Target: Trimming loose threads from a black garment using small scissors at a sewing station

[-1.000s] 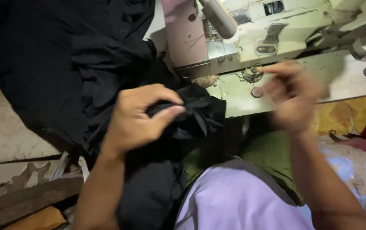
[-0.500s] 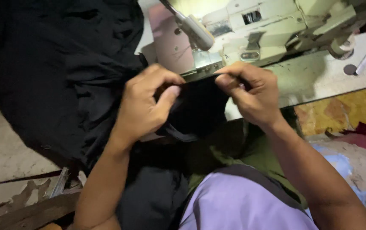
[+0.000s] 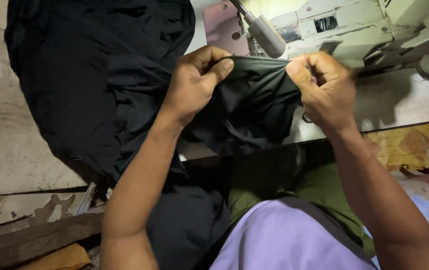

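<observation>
A heap of black fabric (image 3: 94, 85) covers the left end of the sewing table (image 3: 14, 150) and spills over its near edge toward the person's lap. The left hand (image 3: 194, 82) is curled shut, thumb pressed against the forefinger, pinching the folded edge of the dark cloth piece (image 3: 254, 100). A second ago that hand gripped a crumpled bunch of this cloth alone while the other hand hung free and blurred in the air; half a second ago the two hands came together on it. The piece is now drawn taut between them, its top edge a straight line held just in front of the sewing machine (image 3: 354, 30) at the table's far edge. The right hand (image 3: 324, 87) is likewise closed, thumb and fingers pinching the other end of that edge. In my judgement the edge has gone from bunched to straightened and stands ready to lay down.
</observation>
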